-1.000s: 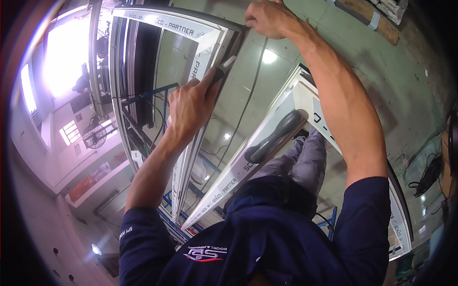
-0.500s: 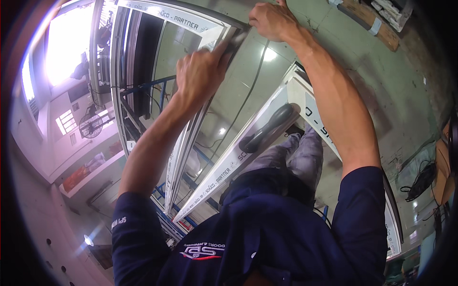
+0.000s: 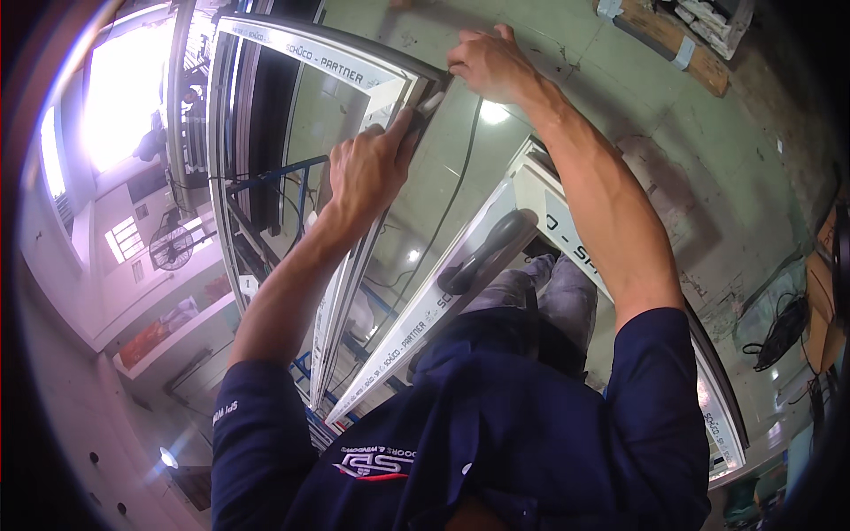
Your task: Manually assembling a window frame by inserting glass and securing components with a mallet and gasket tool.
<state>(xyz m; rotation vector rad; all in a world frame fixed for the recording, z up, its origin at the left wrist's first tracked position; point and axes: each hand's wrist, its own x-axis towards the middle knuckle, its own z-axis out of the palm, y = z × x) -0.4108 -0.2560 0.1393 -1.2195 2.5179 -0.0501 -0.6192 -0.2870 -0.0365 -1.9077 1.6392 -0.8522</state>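
Note:
A white window frame with printed protective film stands at the upper left, its dark outer edge turning a corner near my hands. My left hand is closed around a small tool with a pale tip, which lies along the frame just below that corner. The tool's handle is mostly hidden by my fingers. My right hand is just beyond the corner, fingers bent and thumb side up; whatever its fingertips hold is too small to make out. Closer to my body is a white sash with a dark grey handle.
Blue metal supports show behind the frame. A dark cable runs over the green floor between frame and sash. Wooden pieces lie at the upper right, and a black cable bundle is at the right. A fan stands far left.
The whole view has shifted slightly, lowering both hands and the frame corner in the picture. The tool's tip, blurred before, is now sharp below the corner. My right hand stays by the corner.

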